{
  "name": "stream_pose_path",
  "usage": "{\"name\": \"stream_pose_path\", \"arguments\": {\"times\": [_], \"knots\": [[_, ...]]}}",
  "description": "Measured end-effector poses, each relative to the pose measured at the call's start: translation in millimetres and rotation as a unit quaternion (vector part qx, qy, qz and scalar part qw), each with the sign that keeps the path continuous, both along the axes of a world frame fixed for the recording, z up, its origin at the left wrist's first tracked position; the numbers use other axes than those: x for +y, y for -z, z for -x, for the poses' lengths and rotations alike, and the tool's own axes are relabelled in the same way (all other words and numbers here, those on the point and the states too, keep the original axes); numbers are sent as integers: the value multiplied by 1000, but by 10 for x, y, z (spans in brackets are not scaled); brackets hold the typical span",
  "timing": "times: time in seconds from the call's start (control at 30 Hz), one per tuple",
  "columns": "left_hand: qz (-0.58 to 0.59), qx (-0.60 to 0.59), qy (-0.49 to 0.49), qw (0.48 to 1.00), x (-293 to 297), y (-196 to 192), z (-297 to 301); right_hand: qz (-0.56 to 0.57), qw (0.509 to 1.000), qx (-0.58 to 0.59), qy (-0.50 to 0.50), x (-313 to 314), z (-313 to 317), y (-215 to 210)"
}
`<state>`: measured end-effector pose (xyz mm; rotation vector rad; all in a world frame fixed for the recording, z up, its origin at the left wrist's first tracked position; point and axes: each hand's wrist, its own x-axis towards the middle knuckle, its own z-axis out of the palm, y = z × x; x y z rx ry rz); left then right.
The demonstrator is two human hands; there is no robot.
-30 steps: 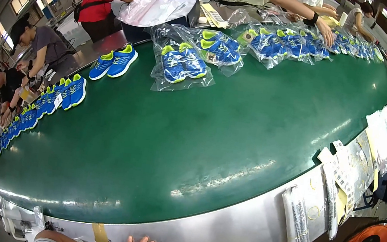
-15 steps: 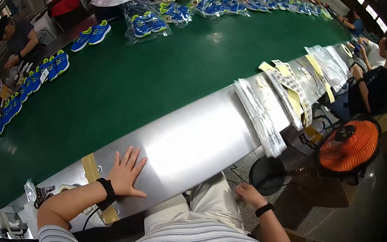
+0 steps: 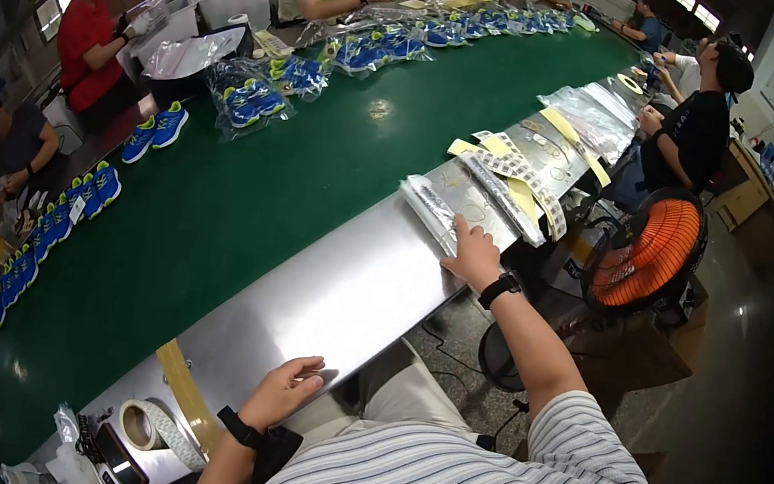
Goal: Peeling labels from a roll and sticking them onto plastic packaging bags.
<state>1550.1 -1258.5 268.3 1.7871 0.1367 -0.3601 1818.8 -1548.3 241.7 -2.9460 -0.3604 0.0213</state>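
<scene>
My right hand reaches to the near end of a stack of clear plastic bags on the metal worktop. Its index finger is stretched out onto the bags, the thumb lies apart beside them, and nothing shows as gripped. My left hand hovers by the worktop's near edge, fingers loosely bent and holding nothing. Beyond the bag stack lie another dark-lined bag bundle, a strip of round stickers and yellow paper strips.
A green conveyor belt runs alongside, carrying blue sneakers and bagged pairs. Left on the worktop are a tape roll, a sticker roll and a phone. An orange fan stands right; co-workers surround the belt.
My right hand has risen from beside my lap to the plastic bags. My left hand has lifted off the worktop and drawn back to its near edge. The view has shifted.
</scene>
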Motion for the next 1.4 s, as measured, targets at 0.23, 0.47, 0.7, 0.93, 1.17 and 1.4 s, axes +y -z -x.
{"name": "stream_pose_path", "arguments": {"times": [0.23, 0.47, 0.7, 0.93, 1.17, 1.4], "knots": [[399, 101, -12, 911, -333, 175, -513, -445, 852, 271, -35, 482, 946, -378], [651, 60, -165, 738, -492, 283, -696, -477, 835, 234, -140, 958, 1542, -374], [532, 24, -227, 816, -391, 189, -533, -583, 709, 336, -212, 1140, 1517, -512], [518, 10, -221, 826, -227, 518, -373, -489, 783, 281, -262, 1180, 1578, -497], [520, 50, -195, 830, -416, 230, -449, -578, 722, 306, -226, 1243, 1567, -486], [474, 50, -191, 858, -140, 266, -311, -560, 674, 433, -208, 1234, 1518, -445]]}}
